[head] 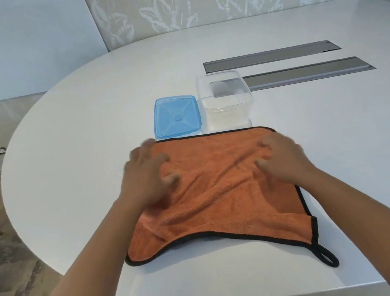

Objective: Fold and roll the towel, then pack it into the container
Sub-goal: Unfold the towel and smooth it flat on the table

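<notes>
An orange towel (220,194) with black trim lies spread and wrinkled on the white table (76,152), a black hanging loop at its near right corner. My left hand (146,177) rests flat on the towel's left part, blurred, fingers spread. On the towel's right part my right hand (282,158) presses down with its fingers spread. Just beyond the towel's far edge stands a clear, square container (226,104) without its lid. Its blue lid (175,116) lies flat to the container's left.
Two grey recessed slots (271,55) run across the tabletop behind and to the right of the container. The table's rounded edge curves close on the left and near side, with patterned floor below. A wall stands behind the table.
</notes>
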The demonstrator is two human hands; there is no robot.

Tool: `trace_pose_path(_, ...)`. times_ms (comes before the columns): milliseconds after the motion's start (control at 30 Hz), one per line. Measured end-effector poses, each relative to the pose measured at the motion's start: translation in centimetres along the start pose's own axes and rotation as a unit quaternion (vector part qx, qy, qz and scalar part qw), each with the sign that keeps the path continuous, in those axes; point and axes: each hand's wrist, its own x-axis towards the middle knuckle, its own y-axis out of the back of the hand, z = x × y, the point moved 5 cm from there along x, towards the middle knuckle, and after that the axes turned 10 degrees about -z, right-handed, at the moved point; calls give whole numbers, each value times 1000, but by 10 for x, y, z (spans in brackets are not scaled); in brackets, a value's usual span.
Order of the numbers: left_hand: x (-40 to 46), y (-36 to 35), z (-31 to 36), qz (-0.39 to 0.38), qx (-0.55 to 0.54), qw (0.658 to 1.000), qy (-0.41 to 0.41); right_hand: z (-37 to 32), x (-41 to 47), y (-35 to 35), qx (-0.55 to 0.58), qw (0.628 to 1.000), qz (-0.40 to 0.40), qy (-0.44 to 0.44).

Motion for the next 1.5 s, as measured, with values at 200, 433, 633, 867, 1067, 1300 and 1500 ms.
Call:
trace_pose_path(200, -28, -45, 83, -198, -26, 954, -225, -8, -7, -36, -130, 964, -224, 55)
trace_pose_path(433, -47, -81, 96, -237, 73, 952, -182, 0, -16, -33, -114, 953, -271, 73)
trace_pose_path(633, -46, -74, 103, -149, 18, 981, -124, 6, -17, -33, -121, 951, -275, 68)
trace_pose_path(867, -42, -76, 70, -119, 39, 992, -17, 4, -25, -54, -149, 964, -209, 65)
trace_pose_path(1067, -43, -73, 61, -139, 20, 990, 13, 14, -25, -53, -210, 966, -130, 78)
trace_pose_path(1300, -69, -76, 69, -141, 67, 985, -68, -9, -43, -66, -217, 960, -139, 109)
trace_pose_path(1500, -71, -74, 68, -162, 84, 977, -107, -16, -52, -78, -231, 955, -154, 109)
